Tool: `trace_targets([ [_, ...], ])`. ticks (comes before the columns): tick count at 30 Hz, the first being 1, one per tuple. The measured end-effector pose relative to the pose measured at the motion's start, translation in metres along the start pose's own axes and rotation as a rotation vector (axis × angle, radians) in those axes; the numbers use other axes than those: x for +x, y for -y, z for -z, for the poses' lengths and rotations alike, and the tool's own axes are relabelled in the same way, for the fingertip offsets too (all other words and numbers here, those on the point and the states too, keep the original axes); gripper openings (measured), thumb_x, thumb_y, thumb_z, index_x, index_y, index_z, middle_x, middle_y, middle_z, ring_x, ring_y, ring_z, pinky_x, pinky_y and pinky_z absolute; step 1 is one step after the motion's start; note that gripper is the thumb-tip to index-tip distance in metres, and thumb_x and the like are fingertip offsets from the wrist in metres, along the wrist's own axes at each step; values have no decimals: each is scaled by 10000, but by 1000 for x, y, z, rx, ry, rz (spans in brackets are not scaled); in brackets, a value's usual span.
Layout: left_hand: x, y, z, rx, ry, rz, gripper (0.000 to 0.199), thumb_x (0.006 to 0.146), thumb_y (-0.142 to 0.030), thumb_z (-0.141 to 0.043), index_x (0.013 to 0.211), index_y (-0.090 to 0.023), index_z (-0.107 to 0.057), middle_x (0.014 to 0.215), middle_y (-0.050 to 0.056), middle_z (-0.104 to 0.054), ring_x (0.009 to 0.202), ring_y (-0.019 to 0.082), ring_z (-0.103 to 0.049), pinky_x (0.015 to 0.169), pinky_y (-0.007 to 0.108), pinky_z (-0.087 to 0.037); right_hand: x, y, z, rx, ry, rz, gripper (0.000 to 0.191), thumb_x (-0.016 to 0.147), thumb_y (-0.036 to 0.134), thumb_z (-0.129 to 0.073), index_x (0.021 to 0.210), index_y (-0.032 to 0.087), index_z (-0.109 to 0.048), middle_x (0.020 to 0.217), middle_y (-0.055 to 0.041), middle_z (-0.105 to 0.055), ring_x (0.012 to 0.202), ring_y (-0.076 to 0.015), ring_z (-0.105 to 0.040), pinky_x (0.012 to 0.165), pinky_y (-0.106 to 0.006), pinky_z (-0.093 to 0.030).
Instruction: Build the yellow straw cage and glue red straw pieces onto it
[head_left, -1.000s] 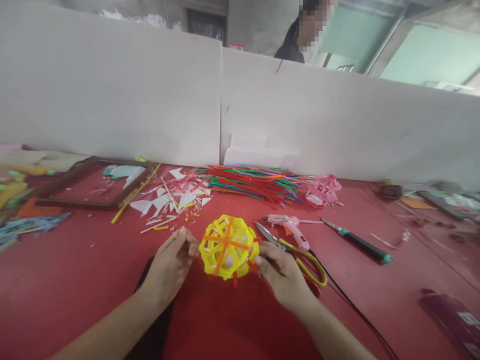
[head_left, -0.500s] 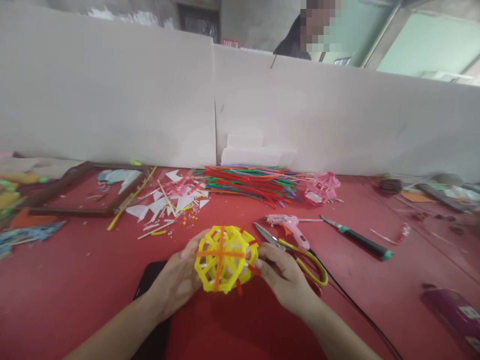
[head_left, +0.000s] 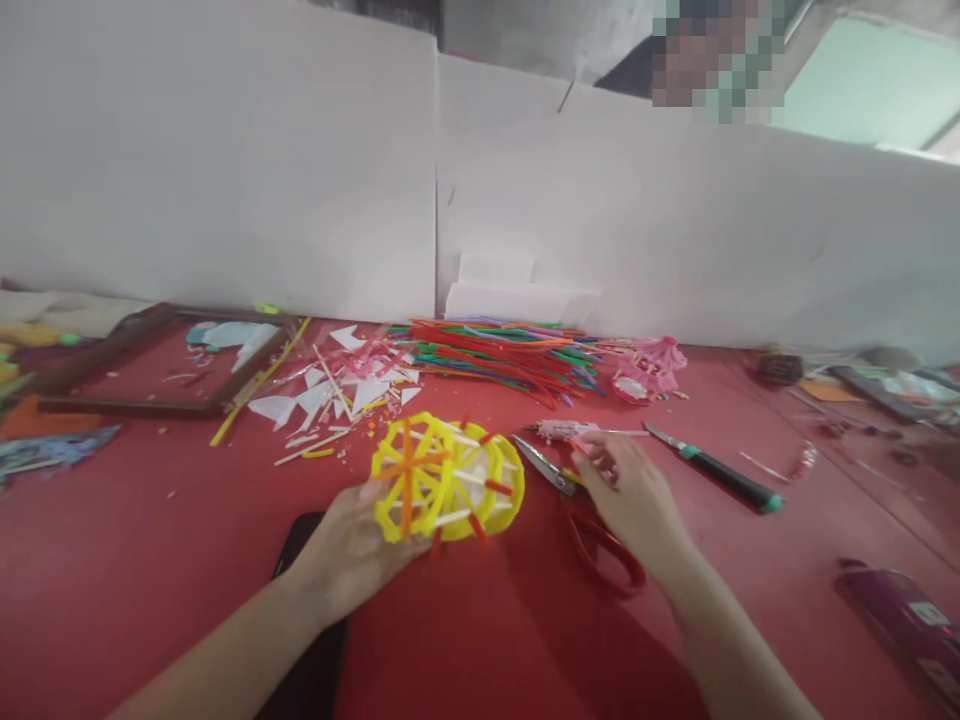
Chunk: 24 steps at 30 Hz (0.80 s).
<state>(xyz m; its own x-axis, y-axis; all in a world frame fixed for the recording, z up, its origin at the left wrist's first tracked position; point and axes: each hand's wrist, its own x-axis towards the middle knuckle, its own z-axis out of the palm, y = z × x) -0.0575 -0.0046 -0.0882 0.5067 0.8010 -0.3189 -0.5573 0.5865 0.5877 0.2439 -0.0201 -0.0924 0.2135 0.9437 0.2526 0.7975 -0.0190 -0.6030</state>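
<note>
My left hand (head_left: 349, 545) grips a yellow craft-stem frame (head_left: 412, 480) from its left side. The frame has an orange cross on its near face, pale sticks between its yellow rings, and red stubs poking out. To the right, my right hand (head_left: 630, 500) has its fingers curled around the handle of a pink hot glue gun (head_left: 562, 430); the hand covers most of that handle. Scissors (head_left: 544, 463) lie below the gun, blades toward the upper left; the hand hides their yellow handle, while the red one shows.
Behind lie coloured craft stems (head_left: 495, 355), white paper scraps (head_left: 300, 408) and a pink figure (head_left: 652, 370). A utility knife (head_left: 720, 475) rests at right, beyond it a purple object (head_left: 896, 625). A dark phone-like slab (head_left: 307, 660) and a brown frame (head_left: 127, 406) are on the left.
My right hand has let go of the yellow frame and moved right onto the glue gun. The left hand has turned the frame and moved it slightly up and left.
</note>
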Motion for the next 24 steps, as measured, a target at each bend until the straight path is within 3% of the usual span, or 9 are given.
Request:
trace_targets([
  [1, -1, -2, 2, -39, -41, 14, 319, 685, -384, -746, 934, -188, -716, 976, 91, -774, 924, 316, -731, 861, 447, -567, 4, -13, 2, -122, -49, -15, 254, 861, 333, -533, 1040, 169, -609, 1053, -135, -650, 918, -266, -616, 799, -391, -473],
  [3, -2, -4, 5, -102, -80, 23, 317, 655, -417, -757, 892, -209, -724, 985, 75, -780, 941, 327, -729, 864, 467, -568, 10, -37, 5, -252, -1, -14, 230, 851, 273, -516, 1038, 157, -583, 1076, -155, -644, 980, -283, -612, 849, -401, -458],
  [6, 0, -4, 4, -151, -2, 12, 350, 639, -433, -764, 918, -224, -732, 1047, 73, -772, 1013, 331, -709, 896, 474, -561, 17, -59, 6, -347, 82, -14, 168, 859, 210, -484, 997, 161, -565, 993, -133, -661, 925, -264, -630, 816, -365, -458],
  [9, 2, -4, -1, -190, 100, -18, 390, 656, -428, -751, 981, -212, -731, 1120, 87, -751, 1056, 318, -695, 935, 466, -548, 23, -63, 10, -441, 70, -28, 135, 895, 222, -462, 965, 164, -562, 932, -123, -666, 896, -259, -635, 784, -346, -450],
  [12, 3, -5, -5, -215, 106, -75, 387, 702, -421, -720, 1030, -215, -719, 1150, 95, -740, 1095, 316, -677, 964, 487, -528, 25, -53, 20, -531, 28, -44, 155, 901, 224, -457, 964, 142, -572, 972, -164, -658, 959, -287, -620, 809, -360, -431],
  [14, 3, -5, -8, -221, 78, -124, 385, 749, -418, -683, 1086, -233, -698, 1153, 87, -740, 1114, 312, -667, 968, 500, -521, 19, -39, 29, -555, 79, -33, 148, 887, 222, -470, 947, 145, -580, 968, -160, -658, 956, -286, -616, 805, -352, -420],
  [18, 4, -3, -12, -237, 57, -232, 414, 816, -407, -606, 1212, -291, -622, 1150, 45, -739, 1120, 285, -662, 972, 506, -508, -2, -6, 39, -570, 517, -38, 90, 823, 224, -519, 836, 171, -591, 847, -105, -680, 769, -239, -632, 658, -310, -379],
  [20, 5, 0, -13, -215, 49, -290, 447, 812, -428, -605, 1241, -303, -594, 1163, 34, -730, 1130, 276, -651, 998, 498, -482, -11, 6, 36, -627, 606, -33, 93, 737, 154, -539, 815, 155, -589, 883, -132, -688, 790, -248, -639, 644, -309, -357],
  [24, 4, 4, -17, -95, -5, -425, 484, 770, -419, -674, 1229, -301, -579, 1141, 12, -724, 1029, 228, -674, 1011, 414, -460, -16, 8, 20, -647, 509, -53, 121, 650, 154, -553, 770, 165, -566, 828, -132, -684, 781, -263, -634, 600, -309, -324],
])
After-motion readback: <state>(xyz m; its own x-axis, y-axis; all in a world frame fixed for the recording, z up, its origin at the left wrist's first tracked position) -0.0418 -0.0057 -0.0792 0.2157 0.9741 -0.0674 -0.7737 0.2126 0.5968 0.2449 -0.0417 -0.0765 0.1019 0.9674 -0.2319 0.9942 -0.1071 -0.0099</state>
